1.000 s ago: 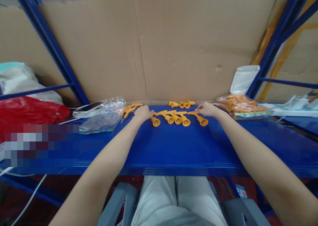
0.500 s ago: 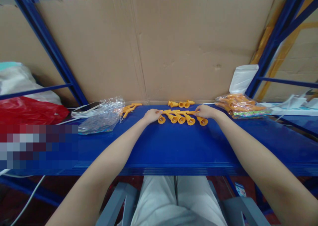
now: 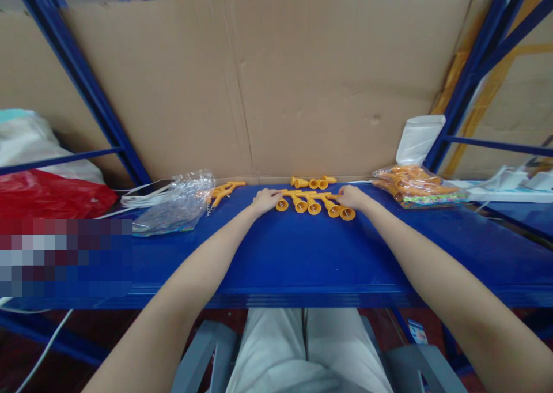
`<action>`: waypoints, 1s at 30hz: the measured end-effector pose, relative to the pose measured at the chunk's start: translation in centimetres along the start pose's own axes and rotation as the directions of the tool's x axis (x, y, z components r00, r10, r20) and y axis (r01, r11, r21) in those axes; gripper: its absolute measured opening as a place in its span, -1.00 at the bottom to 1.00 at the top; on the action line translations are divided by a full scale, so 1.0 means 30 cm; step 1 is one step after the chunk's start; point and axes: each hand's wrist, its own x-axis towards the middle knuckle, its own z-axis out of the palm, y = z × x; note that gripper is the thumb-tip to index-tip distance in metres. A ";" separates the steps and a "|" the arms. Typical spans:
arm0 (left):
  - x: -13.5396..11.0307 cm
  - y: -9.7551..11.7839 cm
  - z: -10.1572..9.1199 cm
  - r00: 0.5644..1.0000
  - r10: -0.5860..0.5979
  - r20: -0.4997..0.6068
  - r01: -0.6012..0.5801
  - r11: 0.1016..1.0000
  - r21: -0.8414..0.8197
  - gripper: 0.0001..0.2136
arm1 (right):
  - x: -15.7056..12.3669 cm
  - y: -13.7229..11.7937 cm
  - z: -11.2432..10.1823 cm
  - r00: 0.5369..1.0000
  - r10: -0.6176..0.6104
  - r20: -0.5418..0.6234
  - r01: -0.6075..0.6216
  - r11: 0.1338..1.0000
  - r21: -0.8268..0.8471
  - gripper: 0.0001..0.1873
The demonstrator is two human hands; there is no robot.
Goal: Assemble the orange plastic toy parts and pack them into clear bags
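A row of orange trumpet-shaped plastic pieces (image 3: 314,207) lies on the blue shelf, their round flared mouths turned toward me and their stems lined up behind. At its left end, my left hand (image 3: 266,200) has its fingers closed on a stem. My right hand (image 3: 351,197) pinches the stem at the right end, just above the last flared mouth. Whether all the pieces are joined I cannot tell. Behind the row, against the cardboard, lie several loose orange cones (image 3: 313,182). Branching orange parts (image 3: 225,191) sit to the left of my left hand.
A clear plastic bag (image 3: 173,211) lies at left, near white cables and a red bag (image 3: 52,194). At right is a bag of orange parts (image 3: 415,185), beside white power adapters (image 3: 514,177). Cardboard (image 3: 302,82) stands along the back between blue posts.
The rightmost trumpet-shaped piece has moved left, closing the gap to its neighbour, and my right hand has shifted slightly left with it. My left hand stays at the left end.
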 end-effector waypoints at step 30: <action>-0.049 0.084 0.029 0.964 0.262 0.053 -0.265 0.962 0.073 -0.61 | -0.038 -0.007 -0.022 0.987 0.144 0.069 -0.159 0.898 0.409 -0.68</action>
